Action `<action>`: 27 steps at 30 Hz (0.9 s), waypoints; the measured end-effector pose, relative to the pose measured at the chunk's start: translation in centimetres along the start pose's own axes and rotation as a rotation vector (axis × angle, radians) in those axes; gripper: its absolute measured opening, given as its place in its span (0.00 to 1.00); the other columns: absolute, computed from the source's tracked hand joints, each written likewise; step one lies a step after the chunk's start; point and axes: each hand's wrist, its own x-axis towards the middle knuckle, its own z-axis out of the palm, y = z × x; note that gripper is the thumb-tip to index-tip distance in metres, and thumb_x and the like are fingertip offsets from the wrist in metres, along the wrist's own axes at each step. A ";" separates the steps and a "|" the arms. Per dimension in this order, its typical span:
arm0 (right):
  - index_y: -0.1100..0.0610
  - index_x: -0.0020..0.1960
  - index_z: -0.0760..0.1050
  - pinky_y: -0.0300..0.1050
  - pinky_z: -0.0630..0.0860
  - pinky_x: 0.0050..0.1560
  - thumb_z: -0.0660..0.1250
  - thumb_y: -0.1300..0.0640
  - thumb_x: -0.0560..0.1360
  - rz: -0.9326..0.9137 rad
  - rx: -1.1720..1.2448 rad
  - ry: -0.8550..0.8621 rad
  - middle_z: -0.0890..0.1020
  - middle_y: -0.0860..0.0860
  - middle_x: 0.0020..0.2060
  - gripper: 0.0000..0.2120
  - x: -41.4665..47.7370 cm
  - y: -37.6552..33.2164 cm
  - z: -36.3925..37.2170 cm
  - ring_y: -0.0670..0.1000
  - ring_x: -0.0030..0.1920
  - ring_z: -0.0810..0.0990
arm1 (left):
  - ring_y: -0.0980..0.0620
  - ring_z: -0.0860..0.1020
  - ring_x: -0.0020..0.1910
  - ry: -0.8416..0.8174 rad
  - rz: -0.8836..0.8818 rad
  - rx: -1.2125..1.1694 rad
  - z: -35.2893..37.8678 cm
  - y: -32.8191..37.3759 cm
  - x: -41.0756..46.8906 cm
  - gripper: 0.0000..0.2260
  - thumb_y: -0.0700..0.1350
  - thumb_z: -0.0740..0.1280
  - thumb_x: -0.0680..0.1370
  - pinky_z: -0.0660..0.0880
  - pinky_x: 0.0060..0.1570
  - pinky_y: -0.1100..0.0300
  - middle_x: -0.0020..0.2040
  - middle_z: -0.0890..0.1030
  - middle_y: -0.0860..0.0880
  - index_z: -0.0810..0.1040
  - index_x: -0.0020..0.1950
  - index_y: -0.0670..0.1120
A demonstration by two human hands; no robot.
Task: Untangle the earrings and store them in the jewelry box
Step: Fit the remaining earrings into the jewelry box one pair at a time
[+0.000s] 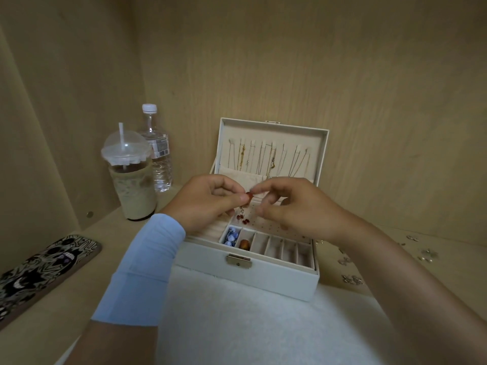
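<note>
White jewelry box (245,275) is lined in beige. Red-beaded earrings (243,218) are seen dangling; blue-white beads (231,237) and a brown-orange bead (244,244) are seen in front compartments. Gold and silver chains (266,159) are hung in the lid. Light blue sleeve (142,267) is worn on left forearm. Phone case (44,270) is patterned black-and-white with skull-like faces. Iced coffee (133,191) is milky tan. Bottle cap (149,108) is white.

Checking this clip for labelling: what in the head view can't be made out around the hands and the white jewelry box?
- How the red-beaded earrings are tangled: too small, partly behind the left hand and right hand.
- Far compartments of the open white jewelry box: covered by both hands.
- Small silvery pieces on the wooden shelf at right: too tiny and blurred to identify.
- Patterned black-and-white flat object: cut off by the left edge.
</note>
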 end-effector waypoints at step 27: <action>0.54 0.48 0.84 0.36 0.74 0.28 0.76 0.60 0.73 0.072 0.024 0.029 0.86 0.47 0.37 0.05 0.0 0.2 0.3 0.40 0.24 0.76 | 0.60 0.79 0.46 -0.291 -0.088 0.614 0.9 0.0 -0.4 0.06 0.55 0.71 0.74 0.77 0.54 0.58 0.43 0.83 0.59 0.86 0.43 0.56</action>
